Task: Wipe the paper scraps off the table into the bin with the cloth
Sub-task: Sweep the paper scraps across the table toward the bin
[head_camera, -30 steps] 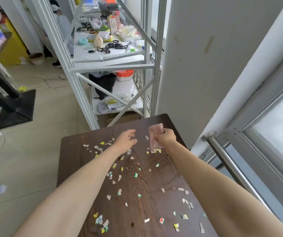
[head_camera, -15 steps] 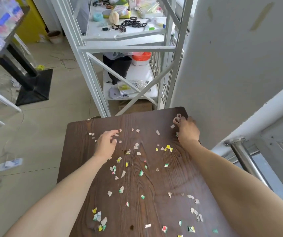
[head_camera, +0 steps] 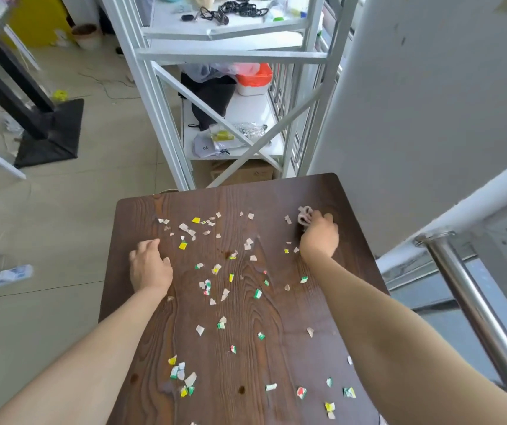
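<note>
Right hand [head_camera: 319,237] fingers clamped on cloth [head_camera: 303,216] at far-right desk [head_camera: 276,191] corner; paper scraps [head_camera: 215,271] spread left and nearer. Left hand [head_camera: 149,266] flat, fingers loosely apart. Bin unseen.

Lying scattered across the tabletop [head_camera: 276,363]: paper scraps [head_camera: 206,286]. Resting near the left edge: left hand [head_camera: 149,266]. Pressing down at the far right corner: right hand [head_camera: 319,237], cloth [head_camera: 303,216] bunched under it. Standing beyond the far edge: shelf rack [head_camera: 230,53].
</note>
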Tool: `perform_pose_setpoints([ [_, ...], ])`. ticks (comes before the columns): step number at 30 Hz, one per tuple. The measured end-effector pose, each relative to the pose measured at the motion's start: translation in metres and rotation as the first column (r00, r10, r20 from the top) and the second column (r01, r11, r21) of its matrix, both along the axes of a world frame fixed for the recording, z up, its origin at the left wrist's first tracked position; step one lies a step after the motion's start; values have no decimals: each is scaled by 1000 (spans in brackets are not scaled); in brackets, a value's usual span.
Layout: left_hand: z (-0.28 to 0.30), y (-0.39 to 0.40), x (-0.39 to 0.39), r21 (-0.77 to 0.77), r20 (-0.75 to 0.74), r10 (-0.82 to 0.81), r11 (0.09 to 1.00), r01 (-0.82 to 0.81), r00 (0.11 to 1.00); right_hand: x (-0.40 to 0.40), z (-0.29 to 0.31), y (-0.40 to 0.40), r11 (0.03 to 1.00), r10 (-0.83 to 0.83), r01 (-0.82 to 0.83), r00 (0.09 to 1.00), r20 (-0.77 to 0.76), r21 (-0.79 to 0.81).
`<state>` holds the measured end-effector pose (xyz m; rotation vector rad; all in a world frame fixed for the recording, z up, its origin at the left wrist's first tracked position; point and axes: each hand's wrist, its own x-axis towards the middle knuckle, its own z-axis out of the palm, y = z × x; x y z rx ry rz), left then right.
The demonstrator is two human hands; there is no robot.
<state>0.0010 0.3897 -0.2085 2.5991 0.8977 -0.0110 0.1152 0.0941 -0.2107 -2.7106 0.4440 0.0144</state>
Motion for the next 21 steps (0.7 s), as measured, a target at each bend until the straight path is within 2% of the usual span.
perform_pose_setpoints([
  [8, -3, -1, 3, 15, -46, -21, 1000, 21, 999, -49, 1, 88, 977, 178, -175, 984, -21, 123],
  [14, 1, 1, 1, 11, -81, -70, 997, 71, 994, -49, 12, 91, 874, 436, -414, 899, -32, 255],
  [18, 0, 11, -1, 32, -51, -104, 994, 106, 993, -12, 26, 58, 927, 304, -322, 946, 115, 194],
  [21, -9, 23, -5, 25, -56, -108, 994, 110, 993, 19, 28, 32, 981, 140, -152, 985, 105, 124],
])
